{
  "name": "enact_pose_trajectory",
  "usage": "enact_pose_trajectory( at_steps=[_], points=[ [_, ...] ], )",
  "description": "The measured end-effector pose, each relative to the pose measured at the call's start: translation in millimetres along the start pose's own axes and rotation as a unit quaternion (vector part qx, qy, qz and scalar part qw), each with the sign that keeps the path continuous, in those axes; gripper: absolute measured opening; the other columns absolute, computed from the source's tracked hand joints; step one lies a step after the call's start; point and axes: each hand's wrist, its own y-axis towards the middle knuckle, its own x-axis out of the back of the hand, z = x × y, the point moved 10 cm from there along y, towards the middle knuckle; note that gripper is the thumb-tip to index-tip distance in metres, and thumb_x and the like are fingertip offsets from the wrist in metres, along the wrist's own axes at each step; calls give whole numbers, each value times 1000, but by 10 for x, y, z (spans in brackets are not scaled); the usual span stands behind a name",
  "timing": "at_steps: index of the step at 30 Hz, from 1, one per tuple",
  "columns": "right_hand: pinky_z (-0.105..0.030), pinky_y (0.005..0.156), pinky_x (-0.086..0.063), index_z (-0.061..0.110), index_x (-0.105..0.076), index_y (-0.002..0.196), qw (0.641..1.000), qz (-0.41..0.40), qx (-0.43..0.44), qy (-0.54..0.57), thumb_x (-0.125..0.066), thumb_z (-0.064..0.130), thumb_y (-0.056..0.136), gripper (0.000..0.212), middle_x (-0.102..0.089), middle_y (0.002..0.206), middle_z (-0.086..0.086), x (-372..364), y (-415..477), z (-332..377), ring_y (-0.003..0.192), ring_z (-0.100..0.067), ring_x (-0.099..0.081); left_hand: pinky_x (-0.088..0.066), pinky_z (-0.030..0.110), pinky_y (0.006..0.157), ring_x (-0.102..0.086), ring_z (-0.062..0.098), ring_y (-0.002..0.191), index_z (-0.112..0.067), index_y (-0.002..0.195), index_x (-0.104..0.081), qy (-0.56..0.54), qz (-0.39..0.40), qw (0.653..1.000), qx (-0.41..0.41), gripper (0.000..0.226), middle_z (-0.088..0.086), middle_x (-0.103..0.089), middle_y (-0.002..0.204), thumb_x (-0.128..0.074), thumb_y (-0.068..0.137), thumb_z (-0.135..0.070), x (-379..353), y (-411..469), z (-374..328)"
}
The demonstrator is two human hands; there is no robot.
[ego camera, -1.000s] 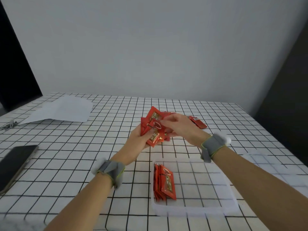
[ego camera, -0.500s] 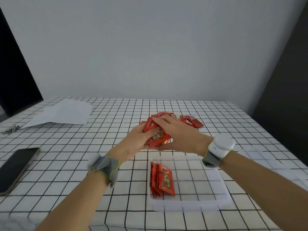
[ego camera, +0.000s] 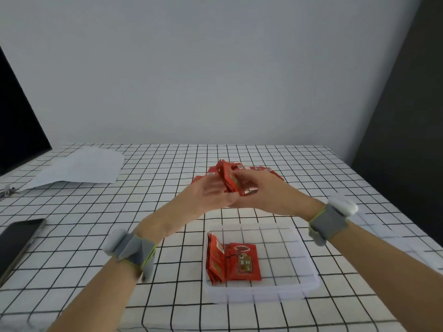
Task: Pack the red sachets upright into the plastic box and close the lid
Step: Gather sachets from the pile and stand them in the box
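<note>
A bundle of red sachets (ego camera: 229,179) stands on edge between my two hands, above the table behind the box. My left hand (ego camera: 211,195) supports it from the left and below. My right hand (ego camera: 261,191) grips it from the right. More loose red sachets (ego camera: 261,169) lie on the table just behind my hands. The clear plastic box (ego camera: 297,293) sits in front of me; at its left end several sachets (ego camera: 217,259) stand upright and one (ego camera: 244,262) leans flat against them. The box's lid (ego camera: 393,232) lies at the right, faint and see-through.
The table (ego camera: 84,224) has a white cloth with a black grid. A dark phone (ego camera: 16,240) lies at the left edge. A white sheet of paper (ego camera: 81,167) lies at the back left, with a small metal item (ego camera: 7,189) beside it.
Both hands have gathered the loose handful of sachets into a tighter bundle turned on edge. My view has tilted, so the box shows lower down. One sachet in the box now leans flatter.
</note>
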Motion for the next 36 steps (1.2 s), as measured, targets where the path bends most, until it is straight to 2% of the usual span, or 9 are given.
enact_pose_trajectory(
  at_steps=[3, 7, 15, 20, 22, 26, 30, 34, 36],
  points=[
    [-31, 95, -55, 27, -73, 110, 996, 40, -30, 75, -82, 37, 84, 29, -76, 106, 6, -96, -90, -26, 101, -13, -72, -50, 37, 107, -62, 10, 127, -23, 135, -61, -40, -64, 997, -5, 70, -8, -70, 133, -78, 78, -59, 99, -29, -27],
    [-57, 101, -50, 21, -72, 100, 987, 82, -58, 126, -84, 37, 81, 27, -73, 98, -8, -265, -164, -35, 94, -23, -71, -54, 17, 88, -69, 6, 111, -7, 127, -63, -32, -87, 995, -24, 72, 4, -71, 124, -80, 74, -53, 46, -2, -69],
    [-23, 86, -56, 30, -76, 86, 969, 133, -92, 189, -83, 31, 82, 8, -74, 89, 8, -412, -198, -96, 89, -11, -72, -54, 19, 93, -65, 13, 125, -11, 135, -60, -100, -69, 992, -43, 63, 1, -72, 132, -85, 79, -22, -66, 7, -51],
    [-23, 82, -60, 39, -71, 111, 987, 109, -113, 18, -75, 72, 69, 54, -76, 100, 18, -233, -240, -106, 92, 2, -72, -62, 35, 83, -73, 29, 110, -7, 114, -76, -266, -154, 951, 17, 40, 18, -75, 120, -83, 82, -32, 125, 13, 79],
    [-9, 72, -50, 60, -56, 120, 994, 51, -88, -46, -77, 80, 60, 67, -66, 108, 35, -30, -276, -13, 94, 13, -63, -63, 40, 83, -73, 32, 107, -4, 105, -78, -336, -142, 929, 62, 40, 23, -73, 122, -82, 80, -34, 119, -11, 168],
    [-12, 77, -45, 48, -13, 156, 997, 10, -7, -77, -86, 73, 56, 127, -40, 142, 30, 10, -284, 139, 104, 7, -57, -63, 44, 85, -72, 37, 109, -3, 110, -73, -355, -51, 926, 120, 49, 22, -72, 118, -85, 75, -34, -156, -55, 197],
    [-23, 96, -53, 41, -10, 160, 997, 57, 45, -21, -93, 50, 66, 126, -41, 149, 21, -203, -242, 248, 119, 3, -55, -64, 33, 77, -75, 19, 87, -14, 107, -73, -349, 8, 929, 124, 24, 10, -67, 103, -69, 89, -30, -417, -79, 89],
    [-35, 87, -60, 41, -17, 157, 999, 31, 38, 10, -93, 40, 70, 116, -63, 128, 2, -156, -238, 222, 93, -12, -68, -58, 24, 56, -72, 13, 72, -13, 105, -72, -371, 34, 921, 114, 26, 7, -60, 96, -74, 84, -28, -498, -120, 29],
    [-23, 80, -55, 38, -18, 157, 999, 26, 41, -24, -90, 43, 72, 112, -64, 124, 6, -165, -247, 225, 91, -5, -65, -58, 24, 56, -74, 13, 75, -13, 107, -73, -368, 44, 922, 110, 35, 7, -64, 96, -80, 78, -32, -505, -125, 38]
  ],
)
